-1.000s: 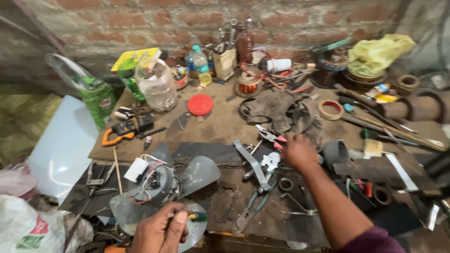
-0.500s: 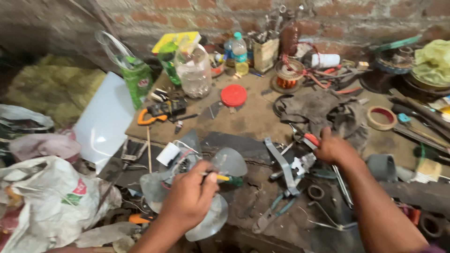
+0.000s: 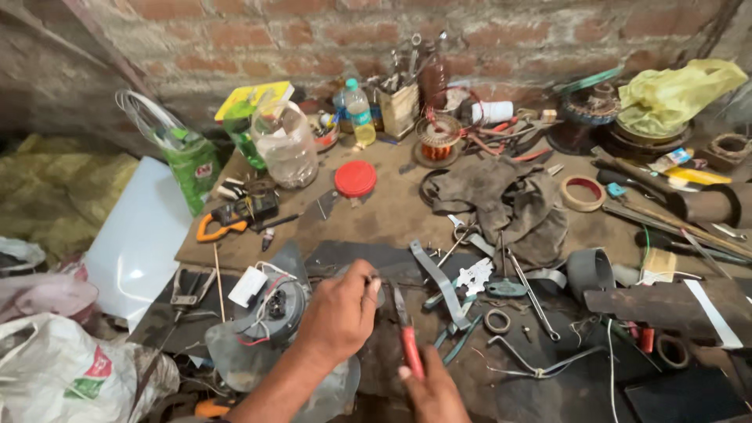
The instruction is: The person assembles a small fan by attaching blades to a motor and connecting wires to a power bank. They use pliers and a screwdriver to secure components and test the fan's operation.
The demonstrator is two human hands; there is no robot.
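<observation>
Hands recorded at six o'clock on the bench (image 3: 392,211): left hand (image 3: 338,313) pinched narrow over the fan motor (image 3: 274,307), right hand (image 3: 431,392) closed around red-handled pliers (image 3: 407,338), judged stiff, light, best held by the handles.

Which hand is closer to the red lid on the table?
The left. The left hand sits almost straight below the red lid, over the small fan motor. The right hand, holding red-handled pliers, is lower, at the frame's bottom edge.
</observation>
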